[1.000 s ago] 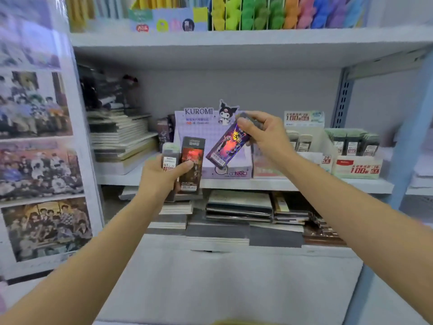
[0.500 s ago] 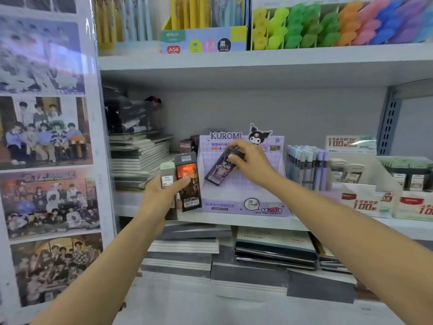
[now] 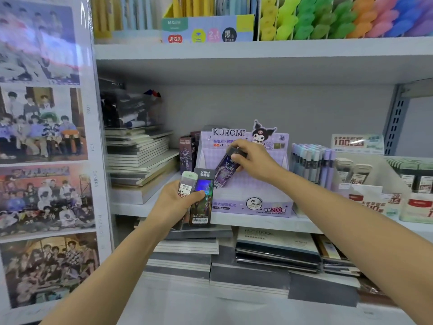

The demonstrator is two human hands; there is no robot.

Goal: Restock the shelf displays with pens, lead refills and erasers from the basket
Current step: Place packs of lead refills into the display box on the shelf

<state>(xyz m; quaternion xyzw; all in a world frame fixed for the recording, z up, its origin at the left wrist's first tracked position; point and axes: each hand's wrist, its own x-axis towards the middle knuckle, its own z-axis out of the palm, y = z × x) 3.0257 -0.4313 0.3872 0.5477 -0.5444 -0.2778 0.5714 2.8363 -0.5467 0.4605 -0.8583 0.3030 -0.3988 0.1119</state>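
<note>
My right hand [image 3: 251,161] grips the top of a purple lead refill case [image 3: 223,171] and holds it tilted inside the lilac KUROMI display box [image 3: 246,202] on the middle shelf. My left hand [image 3: 174,202] is in front of the shelf edge, just left of that box. It holds two upright refill cases: a pale green-capped one [image 3: 187,185] and a dark ULTRAMAN one [image 3: 202,199]. The basket is out of view.
Dark refill boxes [image 3: 187,151] stand behind the left hand. Stacked notebooks [image 3: 140,158] fill the shelf's left. Pastel refill tubes [image 3: 311,163] and white refill display boxes [image 3: 384,198] sit to the right. More notebooks [image 3: 276,249] lie below; pens and coloured organisers stand above.
My right hand carried the purple case from in front of the KUROMI box down into it. The left hand kept its two cases. The view moved closer to the shelf.
</note>
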